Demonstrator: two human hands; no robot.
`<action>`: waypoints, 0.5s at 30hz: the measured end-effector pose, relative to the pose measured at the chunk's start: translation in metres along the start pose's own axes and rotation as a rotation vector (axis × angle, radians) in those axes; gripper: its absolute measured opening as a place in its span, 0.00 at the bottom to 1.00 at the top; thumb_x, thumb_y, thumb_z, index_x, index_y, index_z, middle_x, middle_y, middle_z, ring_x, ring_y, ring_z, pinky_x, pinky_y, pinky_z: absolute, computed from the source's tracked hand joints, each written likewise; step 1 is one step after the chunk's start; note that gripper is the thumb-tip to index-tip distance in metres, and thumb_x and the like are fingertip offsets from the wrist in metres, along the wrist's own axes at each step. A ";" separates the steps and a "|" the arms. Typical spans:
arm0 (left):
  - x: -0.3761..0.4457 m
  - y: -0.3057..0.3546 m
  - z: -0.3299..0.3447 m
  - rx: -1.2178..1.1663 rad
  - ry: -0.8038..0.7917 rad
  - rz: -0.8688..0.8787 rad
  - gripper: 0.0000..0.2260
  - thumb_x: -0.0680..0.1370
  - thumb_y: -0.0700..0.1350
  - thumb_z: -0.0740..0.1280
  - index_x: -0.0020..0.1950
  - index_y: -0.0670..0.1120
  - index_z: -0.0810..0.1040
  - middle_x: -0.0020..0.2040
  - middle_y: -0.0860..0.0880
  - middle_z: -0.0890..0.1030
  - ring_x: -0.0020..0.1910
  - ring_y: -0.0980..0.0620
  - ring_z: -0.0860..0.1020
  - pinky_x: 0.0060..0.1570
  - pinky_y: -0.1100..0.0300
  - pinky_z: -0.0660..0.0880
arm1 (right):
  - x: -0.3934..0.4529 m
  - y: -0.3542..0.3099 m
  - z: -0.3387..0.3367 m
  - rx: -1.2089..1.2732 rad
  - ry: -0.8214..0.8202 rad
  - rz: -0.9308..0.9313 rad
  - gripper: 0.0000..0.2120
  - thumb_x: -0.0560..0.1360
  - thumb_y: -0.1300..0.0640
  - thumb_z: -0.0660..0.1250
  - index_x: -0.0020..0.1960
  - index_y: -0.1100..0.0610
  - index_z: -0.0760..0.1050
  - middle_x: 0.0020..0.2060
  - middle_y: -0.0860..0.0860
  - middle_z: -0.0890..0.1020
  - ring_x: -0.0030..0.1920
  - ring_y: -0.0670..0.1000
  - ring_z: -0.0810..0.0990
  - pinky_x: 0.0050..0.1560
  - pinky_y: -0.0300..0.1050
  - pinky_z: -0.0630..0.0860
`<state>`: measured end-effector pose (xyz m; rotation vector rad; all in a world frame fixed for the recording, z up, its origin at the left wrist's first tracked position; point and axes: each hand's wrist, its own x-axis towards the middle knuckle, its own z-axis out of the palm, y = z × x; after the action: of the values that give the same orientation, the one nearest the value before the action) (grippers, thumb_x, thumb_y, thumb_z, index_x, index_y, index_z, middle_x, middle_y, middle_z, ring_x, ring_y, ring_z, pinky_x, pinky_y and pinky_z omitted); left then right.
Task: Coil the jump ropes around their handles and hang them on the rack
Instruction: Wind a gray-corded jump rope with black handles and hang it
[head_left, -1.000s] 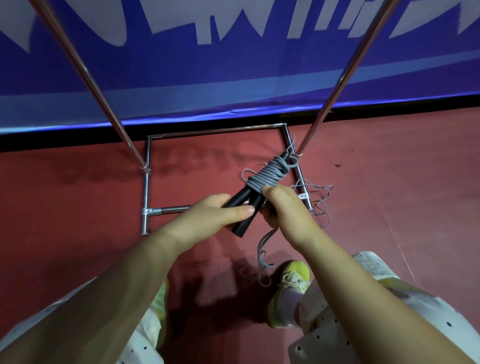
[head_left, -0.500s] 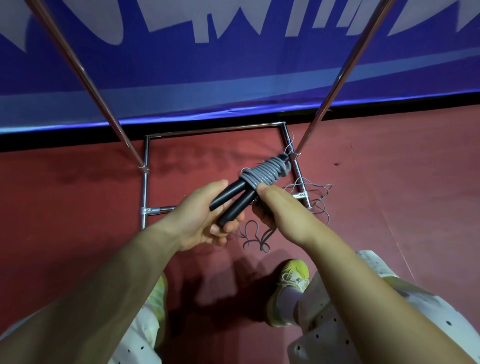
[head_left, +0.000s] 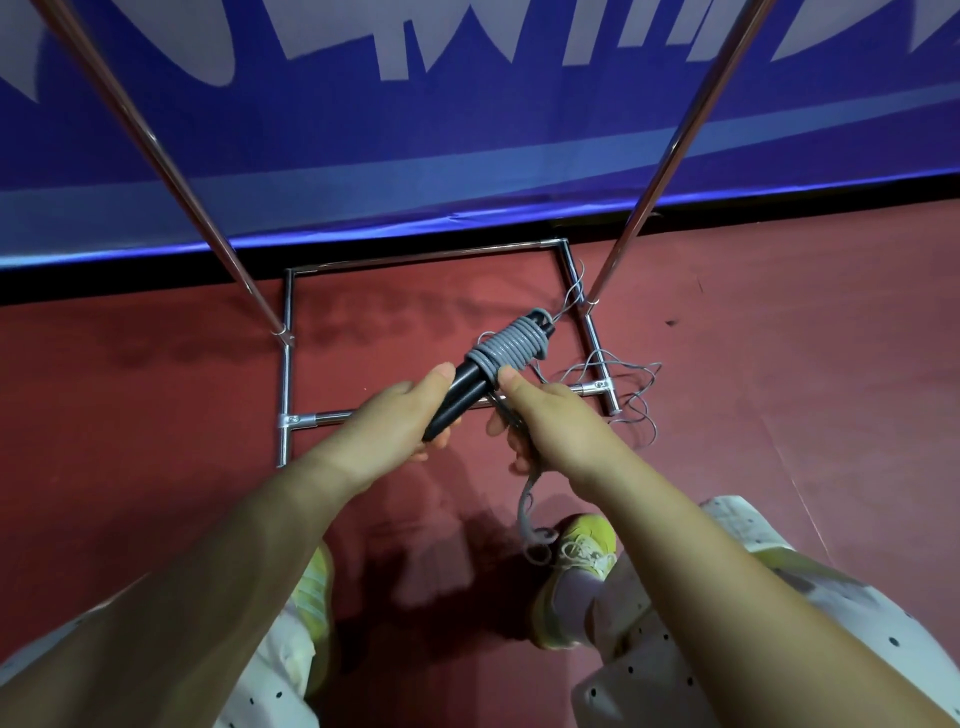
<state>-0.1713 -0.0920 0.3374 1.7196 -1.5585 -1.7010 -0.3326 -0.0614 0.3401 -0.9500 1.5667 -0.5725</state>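
Nearest me, a limp grey tail (head_left: 527, 512) hangs from my right hand (head_left: 553, 423), which is curled round the rope; it looks light and floppy, so I'd keep tension. My left hand (head_left: 395, 423) grips the black handles (head_left: 457, 402), stiff and the best hold. The coil (head_left: 511, 348) sits above them. Beyond, another rope (head_left: 618, 382) lies tangled by the rack (head_left: 287, 364).

Dim, sharp pic; soft shadows on red floor (head_left: 156, 415), wide-angle bending at edges.
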 end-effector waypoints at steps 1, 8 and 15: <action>0.001 -0.002 -0.001 0.061 0.017 0.019 0.27 0.76 0.65 0.53 0.41 0.43 0.77 0.32 0.49 0.76 0.27 0.56 0.72 0.48 0.48 0.77 | -0.001 -0.001 0.001 0.060 -0.029 0.031 0.26 0.81 0.41 0.54 0.43 0.63 0.76 0.23 0.51 0.71 0.21 0.49 0.69 0.35 0.46 0.70; -0.002 -0.003 -0.002 0.202 0.017 0.042 0.23 0.66 0.66 0.58 0.48 0.50 0.74 0.41 0.52 0.76 0.45 0.51 0.75 0.57 0.45 0.74 | -0.006 -0.002 0.001 0.102 -0.083 0.080 0.27 0.78 0.36 0.53 0.45 0.58 0.76 0.28 0.47 0.67 0.22 0.45 0.60 0.25 0.37 0.56; -0.005 -0.003 -0.005 -0.039 -0.169 0.041 0.28 0.67 0.65 0.68 0.50 0.42 0.79 0.41 0.48 0.79 0.42 0.51 0.76 0.48 0.53 0.72 | -0.005 -0.005 0.001 0.255 -0.053 -0.023 0.12 0.68 0.45 0.58 0.35 0.53 0.63 0.26 0.49 0.61 0.23 0.46 0.55 0.30 0.44 0.49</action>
<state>-0.1646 -0.0893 0.3393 1.5498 -1.6076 -1.8851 -0.3301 -0.0594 0.3464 -0.7841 1.3985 -0.7375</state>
